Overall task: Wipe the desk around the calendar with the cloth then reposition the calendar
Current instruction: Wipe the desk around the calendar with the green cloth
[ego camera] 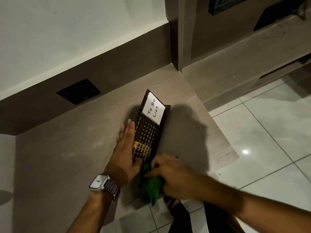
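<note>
A black desk calendar [149,130] with white numbers, a yellow grid and a white "To Do List" note stands on the beige wooden desk [67,148] near its right end. My left hand [126,148], fingers straight and together, lies flat against the calendar's left side and near end, with a silver watch on that wrist. My right hand [173,177] is closed on a bunched green cloth [151,187] pressed to the desk at the front edge, just in front of the calendar's near end. The hand hides part of the cloth.
A black wall socket [79,91] sits in the brown backsplash behind the desk. The desk's right edge and front edge drop to a glossy tiled floor [252,148]. A lower shelf and dark cabinet stand at the back right.
</note>
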Tool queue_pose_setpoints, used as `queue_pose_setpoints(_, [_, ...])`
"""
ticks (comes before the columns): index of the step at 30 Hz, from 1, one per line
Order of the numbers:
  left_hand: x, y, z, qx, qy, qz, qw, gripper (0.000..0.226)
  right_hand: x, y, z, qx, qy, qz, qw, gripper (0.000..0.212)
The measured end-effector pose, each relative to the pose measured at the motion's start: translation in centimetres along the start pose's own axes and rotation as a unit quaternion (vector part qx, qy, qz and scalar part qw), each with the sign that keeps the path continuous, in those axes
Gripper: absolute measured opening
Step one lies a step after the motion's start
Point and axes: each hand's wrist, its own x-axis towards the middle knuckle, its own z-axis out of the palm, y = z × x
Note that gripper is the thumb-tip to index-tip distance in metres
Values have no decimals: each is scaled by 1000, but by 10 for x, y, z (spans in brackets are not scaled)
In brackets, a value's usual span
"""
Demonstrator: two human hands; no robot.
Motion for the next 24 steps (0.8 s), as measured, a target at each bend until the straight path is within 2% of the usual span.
queue_pose_setpoints(2, [0, -1, 1, 8, 2, 0, 1000, 119, 3, 21, -35, 151, 25, 66, 986, 50])
queue_pose_setpoints(4, [0, -2, 2, 18, 6, 4, 1000, 123, 16, 44, -66, 184, 142, 100, 967, 52])
queue_pose_setpoints(6, [0, -1, 2, 20, 5, 8, 1000, 127, 33, 63, -85, 77, 281, 117, 949, 51])
queue_pose_setpoints(8, [0, -2, 2, 25, 6, 7, 1000, 127, 47, 68, -86, -43, 348, 136, 926, 51])
queue_pose_setpoints(11, [0, -3, 4, 27, 11, 6, 1000, 122, 49, 57, -41, -161, 306, 97, 933, 58])
queue_pose_setpoints(14, [0, -5, 5, 13, 18, 3, 1000, 120, 27, 40, 20, -203, 232, -18, 951, 55])
queue_pose_setpoints(17, [-1, -7, 6, 14, 22, 9, 1000, 119, 16, 39, 29, -233, 166, -89, 954, 50])
queue_pose_setpoints(19, [0, -8, 7, 18, 23, 14, 999, 120, 27, 48, 5, -257, 179, -59, 948, 44])
queue_pose_setpoints(21, [0, -9, 6, 21, 22, 15, 999, 122, 46, 65, -35, -284, 212, 13, 935, 43])
queue_pose_setpoints(24, [1, -9, 6, 22, 18, 15, 999, 122, 73, 84, -82, -326, 218, 121, 912, 47])
